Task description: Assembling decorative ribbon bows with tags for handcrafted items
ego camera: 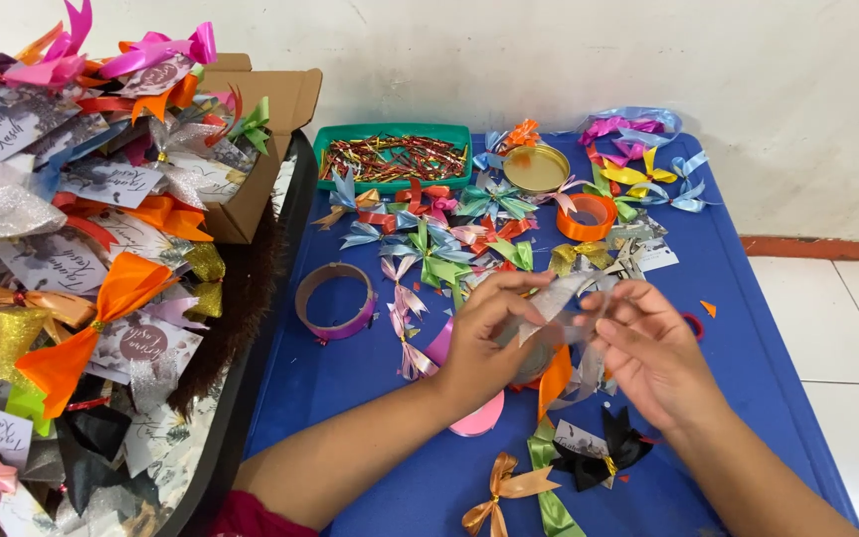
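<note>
My left hand (479, 343) and my right hand (648, 348) meet over the middle of a blue table (748, 328). Between them they hold a strip of silver ribbon (561, 298), pinched by the fingertips of both hands. Under the hands lie an orange ribbon piece (553, 382) and a pink disc (481, 419). A black bow (603, 452), a green ribbon (549, 497) and a bronze bow (501, 489) lie just in front of my wrists.
Several coloured bows (439, 244) cover the table's far half, with a green tray of twist ties (395, 157), a gold lid (536, 167), an orange ribbon roll (587, 216) and a purple roll (336, 301). A pile of wrapped, bowed packets (72, 259) and a cardboard box (270, 129) stand at left.
</note>
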